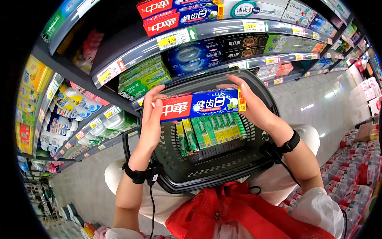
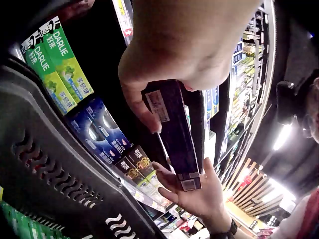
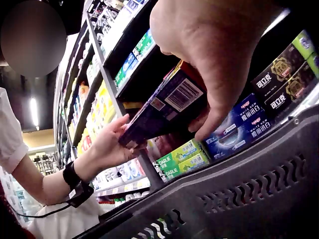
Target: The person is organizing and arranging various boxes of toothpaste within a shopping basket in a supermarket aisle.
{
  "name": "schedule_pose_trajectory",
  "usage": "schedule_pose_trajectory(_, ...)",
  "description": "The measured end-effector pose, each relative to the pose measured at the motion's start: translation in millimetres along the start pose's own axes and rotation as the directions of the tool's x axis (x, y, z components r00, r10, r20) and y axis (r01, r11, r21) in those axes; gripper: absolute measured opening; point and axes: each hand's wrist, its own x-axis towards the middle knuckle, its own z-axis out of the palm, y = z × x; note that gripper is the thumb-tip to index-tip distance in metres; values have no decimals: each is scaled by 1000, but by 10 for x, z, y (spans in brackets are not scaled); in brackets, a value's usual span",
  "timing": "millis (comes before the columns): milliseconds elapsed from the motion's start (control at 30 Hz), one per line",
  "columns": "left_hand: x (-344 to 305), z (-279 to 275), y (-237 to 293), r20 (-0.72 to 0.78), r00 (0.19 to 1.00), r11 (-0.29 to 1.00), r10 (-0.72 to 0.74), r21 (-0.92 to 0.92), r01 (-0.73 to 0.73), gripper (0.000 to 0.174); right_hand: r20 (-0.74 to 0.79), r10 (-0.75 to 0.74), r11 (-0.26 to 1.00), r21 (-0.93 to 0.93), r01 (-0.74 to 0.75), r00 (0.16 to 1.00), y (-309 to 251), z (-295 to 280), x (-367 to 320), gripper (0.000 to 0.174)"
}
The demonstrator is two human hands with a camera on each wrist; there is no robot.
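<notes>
A red and blue toothpaste box [image 1: 201, 104] is held level above a dark shopping basket [image 1: 175, 181], one hand at each end. My left hand [image 1: 152, 119] grips the red end, thumb on the front; my right hand [image 1: 256, 109] holds the blue and yellow end. In the left wrist view the box [image 2: 174, 134] shows its dark side between the left hand [image 2: 174, 64] and the right hand [image 2: 197, 194]. The right wrist view shows the box [image 3: 164, 102] with a barcode, between the right hand [image 3: 209, 55] and left hand [image 3: 107, 147]. Green and yellow boxes [image 1: 211, 131] stand in the basket.
Shelves ahead carry more red and blue boxes [image 1: 161, 24], dark blue boxes [image 1: 195, 57] and green Darlie boxes [image 1: 145, 75]. Bottles [image 1: 73, 103] fill the left shelves. Wrapped red and white packs [image 1: 350, 171] are stacked at the right. The basket rests over the person's lap.
</notes>
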Motion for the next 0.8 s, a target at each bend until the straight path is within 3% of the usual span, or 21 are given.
schedule_pose_trajectory(67,-24,-5,86,-5,1000,1000,-6,-26,6,41,39,30,999,12,-30,999,19,-2,-13,68)
schedule_pose_trajectory(133,-42,-73,114,53,998,997,-25,75,21,40,88,91,996,15,-92,992,-18,2,-42,67)
schedule_pose_trajectory(167,-36,-104,98,40,999,999,-35,15,34,27,137,150,988,13,-154,979,-50,7,-61,66)
schedule_pose_trajectory(333,9,-192,141,26,999,1000,19,10,-19,34,279,278,959,-20,-284,919,-58,67,-114,63)
schedule_pose_trajectory(433,22,-229,157,32,999,998,-12,63,10,42,272,277,961,-85,-264,922,-69,74,-104,62)
schedule_pose_trajectory(800,19,-198,110,82,996,999,-47,29,44,39,154,194,967,-194,-162,969,-94,72,-89,60)
